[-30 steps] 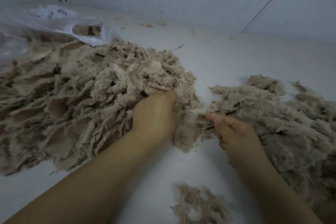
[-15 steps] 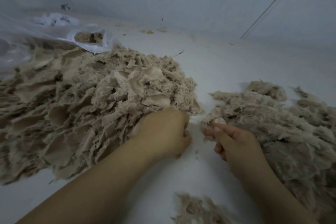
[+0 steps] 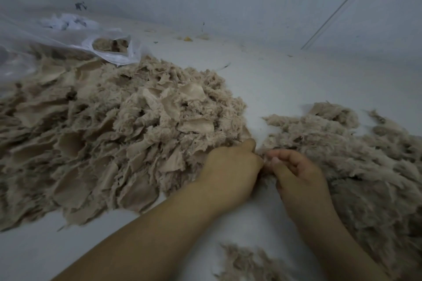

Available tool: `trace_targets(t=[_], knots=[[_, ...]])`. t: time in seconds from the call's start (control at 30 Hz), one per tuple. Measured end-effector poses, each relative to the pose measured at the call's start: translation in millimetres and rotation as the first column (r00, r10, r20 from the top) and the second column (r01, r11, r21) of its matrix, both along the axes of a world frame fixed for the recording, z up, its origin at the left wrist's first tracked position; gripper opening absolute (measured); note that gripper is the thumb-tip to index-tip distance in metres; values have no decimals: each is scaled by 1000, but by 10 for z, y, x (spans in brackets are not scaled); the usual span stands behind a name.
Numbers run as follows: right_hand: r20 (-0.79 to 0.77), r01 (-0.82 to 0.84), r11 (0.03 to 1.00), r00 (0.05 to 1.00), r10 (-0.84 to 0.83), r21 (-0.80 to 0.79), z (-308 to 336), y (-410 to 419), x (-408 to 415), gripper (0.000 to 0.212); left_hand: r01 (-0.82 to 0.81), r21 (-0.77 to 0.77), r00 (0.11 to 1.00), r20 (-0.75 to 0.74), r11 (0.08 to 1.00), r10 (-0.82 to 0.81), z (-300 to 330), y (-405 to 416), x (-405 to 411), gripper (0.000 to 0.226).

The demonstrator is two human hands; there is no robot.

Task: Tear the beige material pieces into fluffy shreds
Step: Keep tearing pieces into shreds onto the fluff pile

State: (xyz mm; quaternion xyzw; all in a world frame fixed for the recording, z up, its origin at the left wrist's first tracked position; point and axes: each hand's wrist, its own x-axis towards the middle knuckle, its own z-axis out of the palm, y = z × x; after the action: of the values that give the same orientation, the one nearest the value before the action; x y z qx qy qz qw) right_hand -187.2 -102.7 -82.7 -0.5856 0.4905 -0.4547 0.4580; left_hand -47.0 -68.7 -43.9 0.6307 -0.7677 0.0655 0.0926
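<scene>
Your left hand [image 3: 230, 169] and right hand [image 3: 296, 178] sit together at the gap between the two heaps, fingers curled. Between them you pinch a small beige piece [image 3: 262, 164], mostly hidden by the knuckles; how firm each grip is cannot be read exactly, but both hands look clamped on it.

Task material, position: the pile of untorn pieces [image 3: 114, 132] lies to your left on the white tabletop [image 3: 285, 80], with flat woven patches plainly visible among frayed edges. The shredded heap [image 3: 365, 162] lies to your right, uniformly fuzzy, no flat patches showing. A small tuft of shreds [image 3: 242, 262] sits near the lower edge, apart from both heaps.

A clear plastic bag [image 3: 68, 39] lies at the far left, touching the untorn pile; more beige material shows through its opening.

Progress, judged from the heaps: a good share is done, since the right heap is sizeable. Still, the left pile looks the larger as framed, and the bag appears to hold more. Estimate: less than half complete. Both heaps run out of frame, so the ratio is rough.

Step in hand: pulling one piece apart at the boundary.
</scene>
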Motion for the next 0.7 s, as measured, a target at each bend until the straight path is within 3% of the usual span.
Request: trace_targets(t=[0.13,0.43,0.53,0.6,0.7], knots=[[152,-39,998,988,31,53,37,-31,-14,24,80,23,997,19,997,-80,24,74,24,18],[23,7,989,1000,-10,146,53,-51,-67,24,191,144,981,-50,971,-186,116,143,156,18],[-35,22,990,999,-17,142,38,-61,-80,35,210,199,972,-144,957,-184,224,149,191,8],[-45,9,990,999,-3,139,50,-50,-61,39,192,156,962,-225,969,-155,274,151,195,15],[-52,6,990,999,2,141,49,-32,-46,39,214,154,901,-414,965,-134,312,161,184,9]])
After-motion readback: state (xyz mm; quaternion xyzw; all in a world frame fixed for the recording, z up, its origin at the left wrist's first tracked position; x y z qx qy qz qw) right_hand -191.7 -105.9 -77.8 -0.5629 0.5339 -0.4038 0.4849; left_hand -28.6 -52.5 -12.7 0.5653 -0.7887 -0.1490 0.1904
